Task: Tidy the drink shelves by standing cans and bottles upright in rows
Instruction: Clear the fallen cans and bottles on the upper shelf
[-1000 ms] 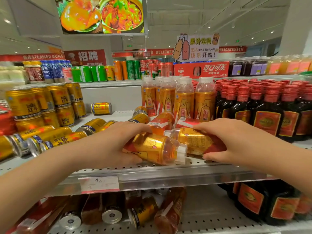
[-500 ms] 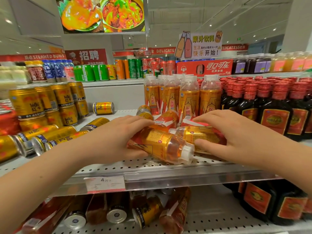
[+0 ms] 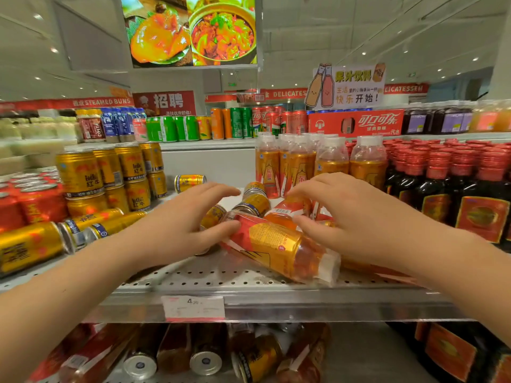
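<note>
An orange drink bottle (image 3: 276, 244) with a gold-and-red label lies on its side near the front of the perforated shelf (image 3: 276, 302), white cap pointing right. My left hand (image 3: 179, 225) hovers at its base with fingers spread and the thumb touching it. My right hand (image 3: 354, 217) arches over its cap end, fingers apart, hiding a second bottle beneath. Another fallen bottle (image 3: 287, 212) and two toppled gold cans (image 3: 253, 201) lie just behind. Upright bottles of the same drink (image 3: 301, 164) stand in a row at the back.
Gold cans (image 3: 105, 225) lie on their sides at the left below stacked upright ones (image 3: 105, 172). One can (image 3: 189, 182) lies alone at the back. Dark red-capped bottles (image 3: 470, 194) fill the right. The lower shelf holds several fallen cans and bottles (image 3: 207, 355).
Both hands have loosened their hold on the two lying bottles and lifted their fingers. The front bottle has rolled a little to the right and now rests on the shelf.
</note>
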`<action>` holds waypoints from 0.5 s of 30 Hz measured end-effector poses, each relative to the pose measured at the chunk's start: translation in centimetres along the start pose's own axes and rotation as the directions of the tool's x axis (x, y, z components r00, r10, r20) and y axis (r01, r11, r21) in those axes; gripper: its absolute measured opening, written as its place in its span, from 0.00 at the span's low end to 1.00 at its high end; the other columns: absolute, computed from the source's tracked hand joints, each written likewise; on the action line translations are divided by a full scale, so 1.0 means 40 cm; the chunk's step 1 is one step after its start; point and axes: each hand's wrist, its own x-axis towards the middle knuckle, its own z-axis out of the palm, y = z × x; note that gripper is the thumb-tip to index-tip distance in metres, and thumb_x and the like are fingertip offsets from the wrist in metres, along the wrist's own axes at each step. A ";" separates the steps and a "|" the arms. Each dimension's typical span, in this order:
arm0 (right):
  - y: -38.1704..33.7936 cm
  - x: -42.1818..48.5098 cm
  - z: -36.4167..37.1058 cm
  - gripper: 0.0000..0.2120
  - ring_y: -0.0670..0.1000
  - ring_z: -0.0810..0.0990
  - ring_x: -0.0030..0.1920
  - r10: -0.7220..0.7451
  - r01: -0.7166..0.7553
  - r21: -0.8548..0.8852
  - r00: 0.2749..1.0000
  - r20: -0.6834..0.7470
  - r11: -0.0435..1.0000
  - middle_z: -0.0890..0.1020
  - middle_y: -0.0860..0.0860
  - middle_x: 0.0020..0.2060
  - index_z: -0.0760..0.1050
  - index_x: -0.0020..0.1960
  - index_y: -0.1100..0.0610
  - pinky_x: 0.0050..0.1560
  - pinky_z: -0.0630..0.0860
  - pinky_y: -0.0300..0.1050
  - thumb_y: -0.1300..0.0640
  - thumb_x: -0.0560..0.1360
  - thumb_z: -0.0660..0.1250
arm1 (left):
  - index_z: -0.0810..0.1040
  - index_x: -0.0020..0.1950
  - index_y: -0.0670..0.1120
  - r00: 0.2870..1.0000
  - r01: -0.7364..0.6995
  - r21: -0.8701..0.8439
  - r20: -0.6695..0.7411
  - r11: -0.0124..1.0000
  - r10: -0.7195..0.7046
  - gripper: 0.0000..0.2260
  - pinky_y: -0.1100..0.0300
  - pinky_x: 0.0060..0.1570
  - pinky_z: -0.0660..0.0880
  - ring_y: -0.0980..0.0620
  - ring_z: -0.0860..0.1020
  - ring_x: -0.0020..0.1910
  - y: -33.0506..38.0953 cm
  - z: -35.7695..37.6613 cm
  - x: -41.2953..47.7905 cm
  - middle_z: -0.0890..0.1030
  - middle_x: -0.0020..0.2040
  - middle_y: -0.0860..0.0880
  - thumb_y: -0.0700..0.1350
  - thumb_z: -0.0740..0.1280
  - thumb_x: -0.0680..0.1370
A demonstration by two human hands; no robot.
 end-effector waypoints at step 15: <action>-0.003 0.399 0.091 0.28 0.50 0.75 0.61 0.056 -0.003 -0.268 0.980 0.191 0.963 0.75 0.47 0.64 0.65 0.72 0.41 0.61 0.75 0.53 0.33 0.74 0.54 | 0.65 0.78 0.48 0.870 0.228 0.397 0.328 0.889 -0.369 0.27 0.55 0.54 0.73 0.43 0.75 0.66 -0.492 0.010 0.384 0.73 0.73 0.44 0.41 0.68 0.81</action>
